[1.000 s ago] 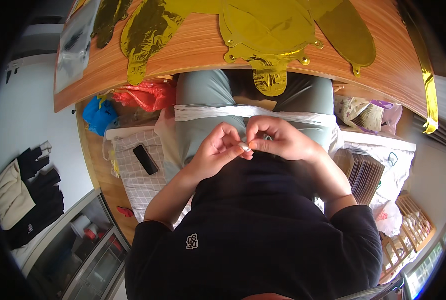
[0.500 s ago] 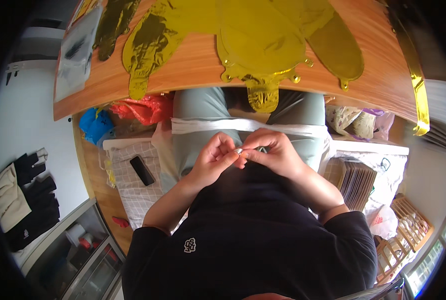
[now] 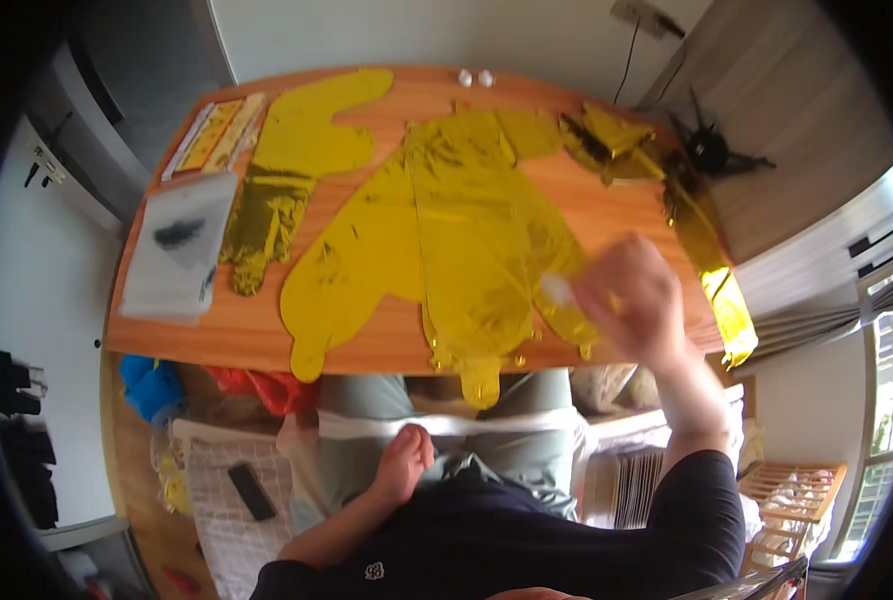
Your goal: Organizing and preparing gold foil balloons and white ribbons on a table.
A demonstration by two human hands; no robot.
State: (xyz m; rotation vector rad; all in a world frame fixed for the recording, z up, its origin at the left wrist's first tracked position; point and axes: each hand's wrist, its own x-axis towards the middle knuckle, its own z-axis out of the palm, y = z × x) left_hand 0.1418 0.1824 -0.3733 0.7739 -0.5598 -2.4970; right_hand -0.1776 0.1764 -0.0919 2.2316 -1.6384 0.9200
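My right hand (image 3: pixel 632 300) is raised over the table, blurred by motion, with a small whitish piece (image 3: pixel 557 288) at its fingertips. The piece is too smeared to name. Beneath it lies a large flat gold foil balloon (image 3: pixel 477 240), uninflated, whose lower tab hangs past the table's front edge. My left hand (image 3: pixel 404 462) rests near my lap, fingers curled together; whether anything is inside is hidden. A second flat gold foil piece (image 3: pixel 312 130) lies at the back left, and crumpled gold foil (image 3: pixel 612 145) sits at the back right.
Two small white objects (image 3: pixel 476 78) stand at the table's far edge. A translucent plastic bag (image 3: pixel 180 245) lies on the left. A gold strip (image 3: pixel 727 310) hangs over the right corner. Beside a black phone (image 3: pixel 252 490), cloth covers the bench. A black tripod-like stand (image 3: pixel 709 148) is at back right.
My hands have parted from a shared pinch above my lap. The right has swung up and forward over the table; the left has lowered. The view has tilted up, showing the far table.
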